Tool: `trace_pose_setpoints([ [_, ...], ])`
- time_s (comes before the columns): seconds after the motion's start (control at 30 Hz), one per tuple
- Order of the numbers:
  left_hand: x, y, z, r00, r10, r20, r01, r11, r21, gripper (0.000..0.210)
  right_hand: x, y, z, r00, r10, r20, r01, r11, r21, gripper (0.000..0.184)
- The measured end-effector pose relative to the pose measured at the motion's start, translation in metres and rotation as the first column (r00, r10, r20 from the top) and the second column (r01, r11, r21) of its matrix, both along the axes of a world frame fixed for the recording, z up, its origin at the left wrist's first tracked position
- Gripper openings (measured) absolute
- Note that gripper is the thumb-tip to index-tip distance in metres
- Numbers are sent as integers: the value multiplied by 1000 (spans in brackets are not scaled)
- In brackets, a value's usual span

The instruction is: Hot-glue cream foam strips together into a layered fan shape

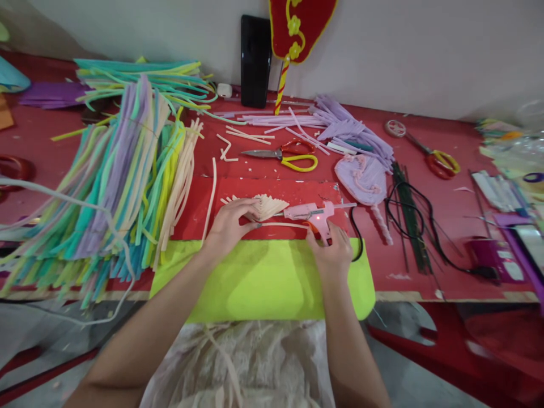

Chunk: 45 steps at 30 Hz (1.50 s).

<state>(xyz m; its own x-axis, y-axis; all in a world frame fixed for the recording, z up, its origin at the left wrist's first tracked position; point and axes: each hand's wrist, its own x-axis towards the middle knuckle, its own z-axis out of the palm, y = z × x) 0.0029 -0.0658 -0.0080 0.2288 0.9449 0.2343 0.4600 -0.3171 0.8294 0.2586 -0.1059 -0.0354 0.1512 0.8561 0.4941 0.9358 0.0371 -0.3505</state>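
Note:
A cream fan-shaped piece built from pipe cleaners (272,207) lies over the red board (246,190). My left hand (232,224) grips its left part, thumb and fingers curled together. A pink hot glue gun (312,213), its small light glowing, is in my right hand (334,246), fingers wrapped around the handle. The nozzle points left at the piece's right end; whether it touches is too small to tell. One straight cream pipe cleaner (284,225) runs just below the gun. Another pipe cleaner (209,198) lies left of my left hand.
Bundles of coloured pipe cleaners (110,175) cover the left side. Beyond the board lie scissors (280,153) and lilac pipe cleaners (352,130). A phone (255,62) leans against the wall. At right are a lilac fan (363,178), a black cord (437,232) and more scissors (440,161).

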Motion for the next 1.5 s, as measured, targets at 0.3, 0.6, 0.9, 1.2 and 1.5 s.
trace_pose_setpoints([
  [0.3, 0, -1, 3, 999, 2, -32, -3, 1000, -19, 13, 2, -1, -1, 999, -41, -5, 41, 999, 13, 40],
  [0.6, 1, 0, 5, 1000, 15, -27, -16, 999, -39, 13, 2, -1, 0, 992, -107, -70, 106, 994, -20, 41],
  [0.9, 2, -1, 8, 999, 15, -32, -17, 999, -51, 14, 3, 0, 1, 986, -132, -104, 126, 990, -62, 45],
  [1.2, 1, -1, 5, 1000, 8, -19, -9, 999, -50, 12, 6, 0, -2, 984, -158, -79, 157, 987, -26, 46],
  [1.5, 0, 1, 1, 1000, -3, -22, 2, 1000, -25, 9, 10, 4, -3, 969, -240, -54, 238, 971, -35, 50],
])
